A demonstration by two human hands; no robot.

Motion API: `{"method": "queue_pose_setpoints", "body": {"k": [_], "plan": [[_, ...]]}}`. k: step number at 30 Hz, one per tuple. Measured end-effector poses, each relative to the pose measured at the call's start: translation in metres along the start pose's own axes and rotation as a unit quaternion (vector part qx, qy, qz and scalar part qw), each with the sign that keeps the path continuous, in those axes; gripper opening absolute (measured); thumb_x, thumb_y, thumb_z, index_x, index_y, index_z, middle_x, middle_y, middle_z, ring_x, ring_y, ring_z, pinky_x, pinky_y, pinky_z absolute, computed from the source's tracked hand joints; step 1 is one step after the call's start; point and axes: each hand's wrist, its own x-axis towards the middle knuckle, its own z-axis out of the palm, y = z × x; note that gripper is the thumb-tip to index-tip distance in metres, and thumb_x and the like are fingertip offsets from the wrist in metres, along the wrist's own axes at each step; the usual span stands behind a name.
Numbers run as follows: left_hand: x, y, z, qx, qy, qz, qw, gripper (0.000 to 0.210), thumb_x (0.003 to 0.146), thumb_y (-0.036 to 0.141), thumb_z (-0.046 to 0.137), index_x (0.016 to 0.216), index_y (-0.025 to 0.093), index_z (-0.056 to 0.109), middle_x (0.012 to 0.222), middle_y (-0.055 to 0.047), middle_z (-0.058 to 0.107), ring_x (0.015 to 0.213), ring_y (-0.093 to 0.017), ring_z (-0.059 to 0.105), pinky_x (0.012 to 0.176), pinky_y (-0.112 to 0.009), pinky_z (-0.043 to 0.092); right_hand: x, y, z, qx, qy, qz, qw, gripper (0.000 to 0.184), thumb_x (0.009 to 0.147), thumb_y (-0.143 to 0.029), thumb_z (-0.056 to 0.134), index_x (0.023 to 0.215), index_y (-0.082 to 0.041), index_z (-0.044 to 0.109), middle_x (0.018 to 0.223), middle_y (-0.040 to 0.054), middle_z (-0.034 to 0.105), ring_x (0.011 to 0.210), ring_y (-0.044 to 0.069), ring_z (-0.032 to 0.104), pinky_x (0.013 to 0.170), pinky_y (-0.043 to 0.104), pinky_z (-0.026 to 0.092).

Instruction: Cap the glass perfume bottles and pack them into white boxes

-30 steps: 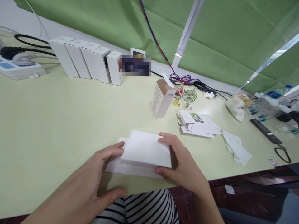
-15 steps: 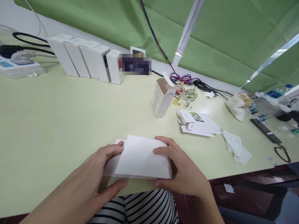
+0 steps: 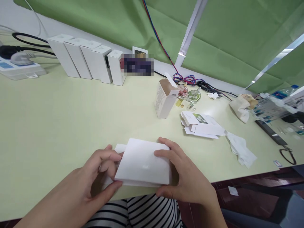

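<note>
A white carton point(image 3: 143, 163) lies between my hands near the table's front edge, its broad plain face turned up. My right hand point(image 3: 184, 174) grips its right end, fingers over the top and thumb along the near lower edge. At the other end my left hand point(image 3: 99, 175) is closed on the carton, with curled fingers by the far corner and the thumb at the near corner. A white flap point(image 3: 120, 148) sticks out past that left end, partly hidden by my fingers. What the carton holds inside is not visible.
Beyond my hands stands an open white box point(image 3: 166, 101). Behind it lie round glass pendants point(image 3: 193, 96) and small bottles. Flattened cartons point(image 3: 204, 125) and a crumpled tissue point(image 3: 241, 150) lie to the right. Several white boxes point(image 3: 83, 60) line the wall; a power strip point(image 3: 21, 68) sits far left.
The carton's left end has squared up into a fuller box shape. My left fingers have curled inward and the thumb has come up to its near corner. My right hand keeps its grip.
</note>
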Motion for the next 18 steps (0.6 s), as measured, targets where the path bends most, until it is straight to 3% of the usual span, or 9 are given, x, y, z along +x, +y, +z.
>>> {"method": "queue_pose_setpoints", "body": {"k": [4,9,13,16,18], "plan": [[-0.004,-0.009,0.000,0.072,-0.071,0.019,0.995,0.034,0.088,0.052,0.053,0.116,0.034,0.045,0.079,0.003,0.064,0.143,-0.025,0.043,0.104,-0.042,0.049,-0.010,0.001,0.004,-0.002,0.026,0.053,0.998,0.102,0.063,-0.032,0.091,0.148,-0.030,0.034,0.162,0.0121,0.026,0.150,0.031,0.026,0.118,0.054,0.035],[-0.007,-0.013,-0.001,0.092,-0.108,-0.016,0.990,0.032,0.089,0.054,0.050,0.114,0.033,0.045,0.083,0.000,0.066,0.153,-0.024,0.022,0.098,-0.039,0.052,-0.016,0.001,0.009,0.009,0.060,0.088,0.994,0.096,0.065,-0.022,0.089,0.145,-0.032,0.037,0.155,0.0076,0.042,0.145,0.028,0.040,0.119,0.049,0.036],[-0.006,-0.013,-0.003,0.084,-0.127,-0.032,0.988,0.031,0.087,0.055,0.052,0.109,0.033,0.050,0.083,0.000,0.068,0.154,-0.024,0.016,0.101,-0.041,0.050,-0.016,-0.003,0.008,0.013,0.042,0.094,0.995,0.106,0.059,-0.024,0.094,0.147,-0.033,0.034,0.158,0.0058,0.040,0.146,0.028,0.039,0.118,0.045,0.039],[-0.006,-0.014,-0.004,0.069,-0.131,-0.037,0.988,0.030,0.084,0.054,0.056,0.107,0.034,0.054,0.080,0.001,0.068,0.153,-0.024,0.020,0.105,-0.045,0.048,-0.015,-0.006,0.007,0.016,0.026,0.099,0.995,0.113,0.058,-0.022,0.094,0.149,-0.035,0.029,0.161,0.0041,0.035,0.147,0.026,0.037,0.116,0.041,0.043],[-0.005,-0.014,-0.004,0.043,-0.083,-0.045,0.995,0.031,0.078,0.053,0.064,0.103,0.034,0.058,0.074,0.003,0.067,0.149,-0.027,0.031,0.106,-0.046,0.047,-0.015,-0.006,0.007,0.017,0.025,0.102,0.994,0.115,0.058,-0.020,0.094,0.150,-0.036,0.026,0.162,0.0037,0.034,0.146,0.025,0.039,0.115,0.040,0.045]]}}
